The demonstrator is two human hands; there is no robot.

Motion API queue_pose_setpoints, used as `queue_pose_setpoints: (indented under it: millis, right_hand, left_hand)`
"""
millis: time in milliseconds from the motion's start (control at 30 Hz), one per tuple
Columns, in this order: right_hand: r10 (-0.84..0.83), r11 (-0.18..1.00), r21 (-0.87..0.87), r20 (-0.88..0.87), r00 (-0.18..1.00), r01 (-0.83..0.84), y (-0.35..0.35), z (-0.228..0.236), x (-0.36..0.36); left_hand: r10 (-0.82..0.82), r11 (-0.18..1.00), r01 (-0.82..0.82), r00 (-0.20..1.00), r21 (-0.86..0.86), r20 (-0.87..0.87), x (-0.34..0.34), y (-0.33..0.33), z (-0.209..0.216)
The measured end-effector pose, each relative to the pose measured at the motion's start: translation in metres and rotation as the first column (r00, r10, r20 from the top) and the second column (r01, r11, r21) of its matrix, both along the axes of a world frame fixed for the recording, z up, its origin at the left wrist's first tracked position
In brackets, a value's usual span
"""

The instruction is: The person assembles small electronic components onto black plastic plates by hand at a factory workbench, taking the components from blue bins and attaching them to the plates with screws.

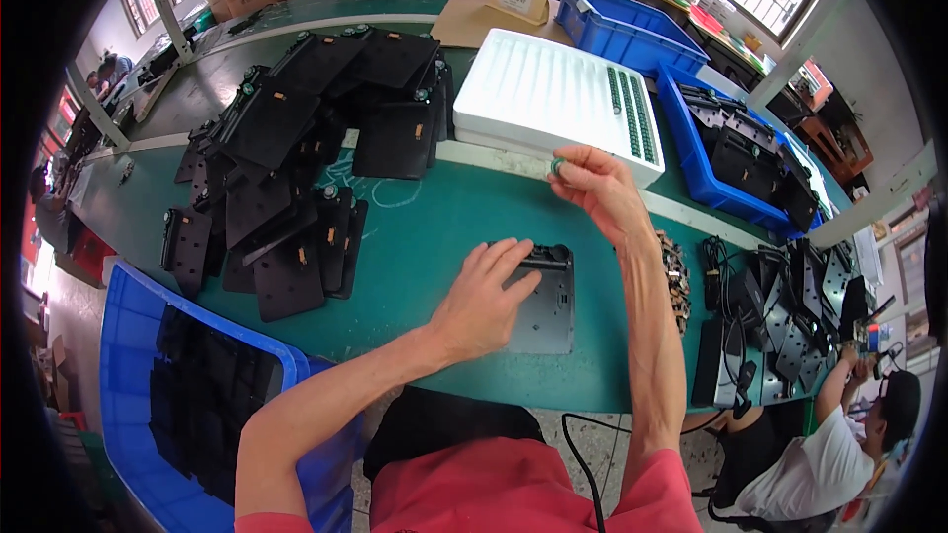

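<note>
A flat dark metal plate point(548, 321) with a black raised piece along its far edge lies on the green table before me. My left hand point(484, 301) holds it from above, fingers bent over its far left part and hiding that side. My right hand point(594, 183) is raised to the right, beyond the plate, and pinches a small green round part point(558, 167) between thumb and fingertips. Just behind that hand stands a white ribbed tray point(533, 74), with rows of similar green parts point(635, 114) at its right side.
Black plates point(286, 128) form a large pile at the left. A blue bin point(123, 355) of dark parts stands near left; another blue bin point(706, 173) sits at the far right. Small metal pieces point(676, 281), cables point(721, 266) and brackets point(790, 336) lie right. A co-worker point(820, 464) sits there.
</note>
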State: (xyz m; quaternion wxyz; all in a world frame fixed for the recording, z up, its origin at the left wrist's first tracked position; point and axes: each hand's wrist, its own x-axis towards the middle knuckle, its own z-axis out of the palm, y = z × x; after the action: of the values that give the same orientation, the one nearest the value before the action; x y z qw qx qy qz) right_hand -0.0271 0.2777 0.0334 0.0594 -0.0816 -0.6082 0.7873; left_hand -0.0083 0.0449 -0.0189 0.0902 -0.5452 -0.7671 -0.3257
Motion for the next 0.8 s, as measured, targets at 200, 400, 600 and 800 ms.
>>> queue_pose_setpoints:
  millis: [200,400,600,800]
  right_hand:
    - [-0.084,0.981,0.176,0.029,0.996,0.077,-0.021,-0.012,0.071]
    - [-0.175,0.955,0.239,-0.022,0.984,0.175,-0.032,-0.028,0.094]
    - [-0.311,0.819,0.467,-0.125,0.942,0.332,-0.045,-0.039,0.094]
    - [-0.399,0.726,0.555,-0.141,0.906,0.406,-0.047,-0.049,0.084]
  left_hand:
    - [0.018,1.0,-0.018,0.999,0.007,-0.036,0.002,-0.001,-0.001]
    - [0.026,1.0,-0.027,0.997,-0.016,-0.067,0.003,0.0,-0.002]
    - [0.026,0.999,-0.028,0.997,-0.029,-0.069,0.005,-0.002,-0.001]
    - [0.028,0.999,-0.03,0.998,-0.043,-0.063,0.005,-0.001,0.0]
